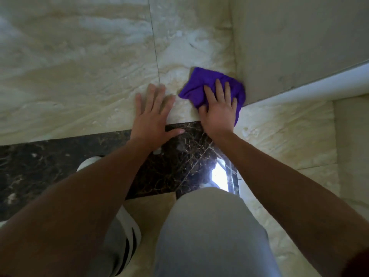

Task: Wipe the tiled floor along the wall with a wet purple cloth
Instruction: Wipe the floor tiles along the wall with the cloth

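A crumpled purple cloth (pixel 201 80) lies on the beige marble floor tile (pixel 79 66), pushed up against the corner of a pale wall (pixel 289 37). My right hand (pixel 218 110) presses flat on the cloth with fingers spread, covering its near half. My left hand (pixel 154 114) rests flat on the bare tile just left of the cloth, fingers apart, holding nothing. Its thumb reaches over a dark brown marble strip (pixel 50 164).
A white rounded edge (pixel 319 82) runs along the wall's base to the right. My grey-trousered knee (pixel 207 226) and a white shoe (pixel 87 162) are at the bottom. A bright reflection (pixel 219 176) shines on the dark strip. More beige tile (pixel 289 136) extends right.
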`<action>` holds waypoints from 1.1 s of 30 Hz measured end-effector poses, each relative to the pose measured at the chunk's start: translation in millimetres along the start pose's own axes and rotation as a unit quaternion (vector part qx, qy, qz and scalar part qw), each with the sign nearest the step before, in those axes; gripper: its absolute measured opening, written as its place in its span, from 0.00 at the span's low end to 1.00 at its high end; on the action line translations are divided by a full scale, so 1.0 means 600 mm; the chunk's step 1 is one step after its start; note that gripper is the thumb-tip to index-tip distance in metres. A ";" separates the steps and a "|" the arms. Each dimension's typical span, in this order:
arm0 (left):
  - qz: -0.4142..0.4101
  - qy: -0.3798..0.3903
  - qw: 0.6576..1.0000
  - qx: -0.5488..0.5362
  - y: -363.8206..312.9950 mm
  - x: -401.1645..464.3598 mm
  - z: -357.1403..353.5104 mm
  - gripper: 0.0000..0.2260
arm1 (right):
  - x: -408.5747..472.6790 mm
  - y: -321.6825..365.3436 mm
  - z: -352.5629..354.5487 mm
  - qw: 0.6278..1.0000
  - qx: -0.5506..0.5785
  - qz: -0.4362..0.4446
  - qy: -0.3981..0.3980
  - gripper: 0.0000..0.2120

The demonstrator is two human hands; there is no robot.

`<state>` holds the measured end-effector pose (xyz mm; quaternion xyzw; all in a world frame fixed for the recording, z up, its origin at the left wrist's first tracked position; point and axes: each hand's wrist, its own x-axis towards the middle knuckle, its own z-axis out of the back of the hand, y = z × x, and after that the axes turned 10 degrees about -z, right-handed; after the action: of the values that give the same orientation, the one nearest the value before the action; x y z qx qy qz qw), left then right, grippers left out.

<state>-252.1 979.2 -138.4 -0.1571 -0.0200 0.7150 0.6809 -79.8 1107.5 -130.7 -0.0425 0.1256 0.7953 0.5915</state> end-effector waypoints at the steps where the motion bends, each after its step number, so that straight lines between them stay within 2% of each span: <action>1: 0.010 -0.017 1.000 0.001 0.012 0.006 0.005 0.48 | 0.019 0.003 -0.003 1.000 0.017 0.000 -0.016 0.29; 4: 0.007 -0.029 0.999 0.015 0.048 0.021 0.019 0.46 | 0.074 0.012 -0.005 0.998 0.040 -0.005 -0.051 0.29; 8: 0.027 -0.024 0.999 0.000 0.098 0.055 0.035 0.47 | 0.146 0.043 0.003 0.998 0.043 -0.006 -0.053 0.29; 13: -0.039 -0.003 0.999 0.023 0.146 0.094 0.045 0.51 | 0.202 0.065 0.008 0.997 0.036 -0.008 -0.064 0.29; 19: -0.057 -0.019 0.997 0.040 0.205 0.140 0.053 0.45 | 0.269 0.086 0.005 0.994 0.039 0.000 -0.100 0.29; 24: -0.112 -0.031 0.990 0.087 0.260 0.173 0.062 0.37 | 0.322 0.107 0.003 0.989 0.020 -0.006 -0.143 0.28; 28: -0.150 -0.045 0.984 0.089 0.293 0.202 0.067 0.31 | 0.391 0.138 0.015 0.991 -0.009 -0.001 -0.132 0.32; 30: -0.134 -0.069 0.985 0.085 0.300 0.215 0.066 0.29 | 0.416 0.151 0.019 0.991 -0.016 -0.004 -0.135 0.32; 33: -0.055 -0.086 0.993 0.057 0.327 0.261 0.085 0.29 | 0.449 0.166 0.026 0.991 -0.029 -0.011 -0.129 0.33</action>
<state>-458.4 1127.8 -168.5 -0.0549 -0.0464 0.6870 0.7231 -253.5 1335.5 -158.8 0.0422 0.0249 0.7909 0.6099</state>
